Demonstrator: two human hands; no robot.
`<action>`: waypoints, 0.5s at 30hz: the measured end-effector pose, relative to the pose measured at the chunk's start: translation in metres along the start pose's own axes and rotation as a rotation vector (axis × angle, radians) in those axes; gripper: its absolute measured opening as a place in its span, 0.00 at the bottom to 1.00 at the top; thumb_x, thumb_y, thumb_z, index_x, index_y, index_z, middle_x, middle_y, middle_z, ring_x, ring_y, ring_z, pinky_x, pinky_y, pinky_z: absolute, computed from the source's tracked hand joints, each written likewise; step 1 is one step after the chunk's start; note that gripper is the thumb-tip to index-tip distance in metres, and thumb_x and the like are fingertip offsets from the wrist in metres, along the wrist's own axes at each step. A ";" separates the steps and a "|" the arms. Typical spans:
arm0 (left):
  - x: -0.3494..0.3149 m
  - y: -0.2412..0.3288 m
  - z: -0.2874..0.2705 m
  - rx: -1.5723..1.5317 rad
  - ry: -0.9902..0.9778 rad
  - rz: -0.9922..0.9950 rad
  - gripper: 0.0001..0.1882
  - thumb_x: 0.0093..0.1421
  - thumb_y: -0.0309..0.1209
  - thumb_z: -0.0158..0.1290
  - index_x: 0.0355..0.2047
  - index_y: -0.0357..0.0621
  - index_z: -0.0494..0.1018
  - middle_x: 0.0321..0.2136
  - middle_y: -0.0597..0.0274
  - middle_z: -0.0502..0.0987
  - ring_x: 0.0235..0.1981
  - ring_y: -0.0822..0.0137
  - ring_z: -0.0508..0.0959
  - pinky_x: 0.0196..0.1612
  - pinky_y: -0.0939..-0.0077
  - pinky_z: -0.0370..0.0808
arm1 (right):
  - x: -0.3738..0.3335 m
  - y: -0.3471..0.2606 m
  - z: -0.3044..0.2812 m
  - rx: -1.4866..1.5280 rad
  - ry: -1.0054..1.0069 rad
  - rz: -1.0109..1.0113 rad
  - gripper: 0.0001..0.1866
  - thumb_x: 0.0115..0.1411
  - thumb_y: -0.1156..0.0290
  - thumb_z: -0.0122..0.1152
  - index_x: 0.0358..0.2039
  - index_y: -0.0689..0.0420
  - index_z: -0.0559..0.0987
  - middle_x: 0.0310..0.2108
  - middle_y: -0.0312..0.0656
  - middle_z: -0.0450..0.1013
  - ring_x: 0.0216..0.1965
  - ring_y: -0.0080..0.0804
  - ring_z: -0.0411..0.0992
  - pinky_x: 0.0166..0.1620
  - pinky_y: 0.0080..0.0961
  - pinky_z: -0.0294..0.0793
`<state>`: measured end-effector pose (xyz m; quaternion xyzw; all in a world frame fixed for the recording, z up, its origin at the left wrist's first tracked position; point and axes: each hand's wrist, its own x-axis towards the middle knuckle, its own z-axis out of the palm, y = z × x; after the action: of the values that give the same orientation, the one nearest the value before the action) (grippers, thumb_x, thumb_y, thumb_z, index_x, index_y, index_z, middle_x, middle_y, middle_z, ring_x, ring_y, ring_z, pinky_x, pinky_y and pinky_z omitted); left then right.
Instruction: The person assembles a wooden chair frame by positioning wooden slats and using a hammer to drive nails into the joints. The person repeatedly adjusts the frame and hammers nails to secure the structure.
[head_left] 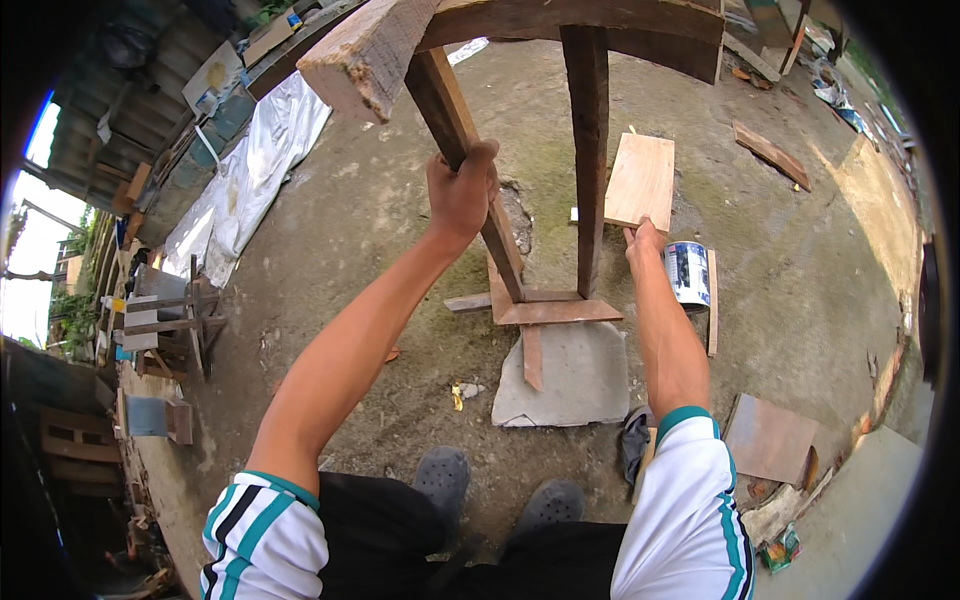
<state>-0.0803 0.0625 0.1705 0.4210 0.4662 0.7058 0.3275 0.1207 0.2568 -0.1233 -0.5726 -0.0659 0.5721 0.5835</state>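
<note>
Readable text: 0 | can [688,275]: blue-and-white label [682,268], print too small to read

Soft daylight prevails — glaring at the left opening [28,300], sunlit floor [872,190] at right — with black fisheye corners.

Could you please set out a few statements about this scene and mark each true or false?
1. The left grip is closed around a dark wooden bar. True.
2. The can is nearer the person's feet than the pale board. True.
3. The right grip is on the can. False: it holds the pale board's near end.
4. The clogs are bright red. False: they are grey.
5. A silvery sheet lies toward the left of the view. True.
</note>
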 end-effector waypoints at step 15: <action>0.037 -0.019 0.006 0.077 -0.118 0.039 0.18 0.58 0.34 0.55 0.14 0.43 0.64 0.11 0.73 0.63 0.14 0.78 0.61 0.19 0.74 0.57 | -0.044 -0.308 -0.219 -0.799 0.262 -0.908 0.30 0.64 0.50 0.52 0.50 0.68 0.76 0.46 0.54 0.75 0.49 0.44 0.72 0.53 0.37 0.67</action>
<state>-0.0898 0.1029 0.1651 0.4829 0.4647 0.6675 0.3243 0.4484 0.1901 0.0575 -0.7270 -0.4400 0.1227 0.5126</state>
